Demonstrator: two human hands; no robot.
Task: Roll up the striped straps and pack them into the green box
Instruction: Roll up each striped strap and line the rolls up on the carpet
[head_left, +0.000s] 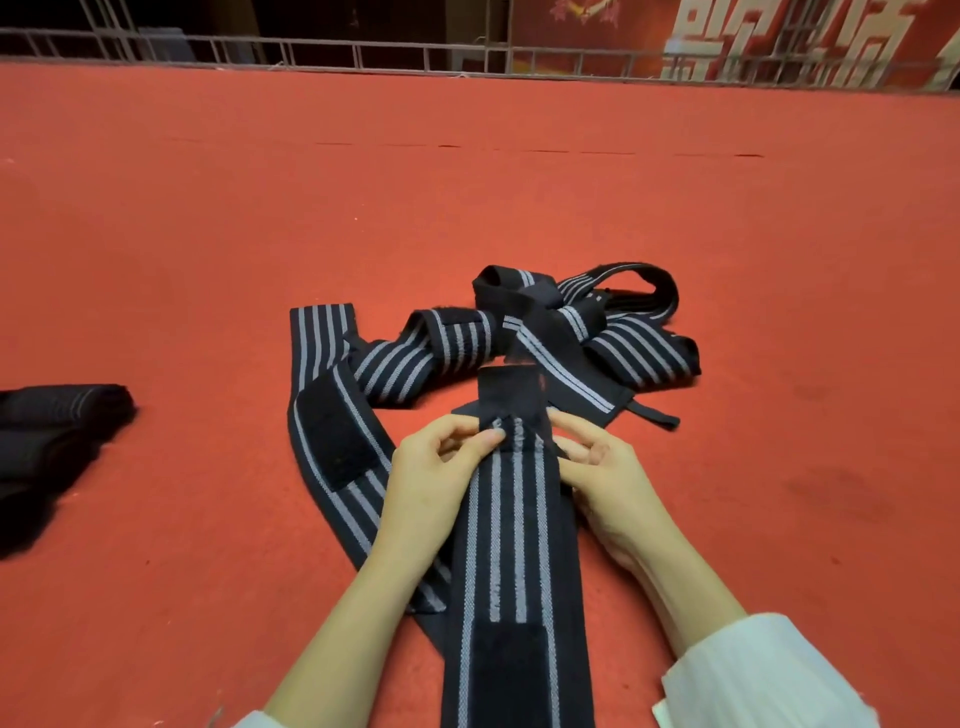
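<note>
Pinching far end of near striped strap (514, 545) with left hand (431, 478) and right hand (608, 478). Looks soft, light, floppy; best gripped at the edges.

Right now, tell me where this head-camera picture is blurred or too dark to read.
Head view: the strap end pinched by the left hand and right hand is smeared by motion; the red sign at the top right is soft; the dark pile at the left edge loses detail in shadow.

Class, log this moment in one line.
stage: roll starting | left-hand grip: pinches end of black white-striped fabric strap | right-hand grip: pinches same end | other straps: loose
</note>
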